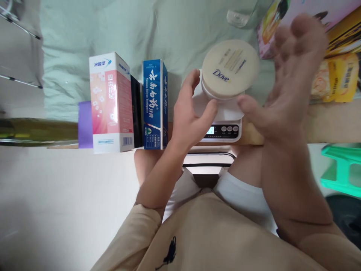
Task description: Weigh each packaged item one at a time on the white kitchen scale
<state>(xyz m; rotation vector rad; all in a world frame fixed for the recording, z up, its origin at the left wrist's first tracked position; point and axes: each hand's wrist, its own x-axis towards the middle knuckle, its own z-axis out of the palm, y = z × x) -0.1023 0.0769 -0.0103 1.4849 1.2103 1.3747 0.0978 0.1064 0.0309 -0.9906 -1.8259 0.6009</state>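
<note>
A round Dove jar [231, 67] with a cream lid rests on a white kitchen scale [225, 113] at the edge of the surface. The scale's display is lit, but my left hand partly covers it. My left hand [194, 113] is beside the jar on its left, thumb and fingers apart, holding nothing. On the other side, my right hand [293, 79] is raised with spread fingers and an empty palm. Its thumb tip appears close to the jar's lower right; whether it touches I cannot tell.
Left of the scale stand a blue toothpaste box [152, 105] and a pink-and-white box [111, 101], with a purple item [85, 124] and a green bottle [39, 131] farther left. Yellow packets [338, 77] lie at right. A green stool [341, 165] stands below them.
</note>
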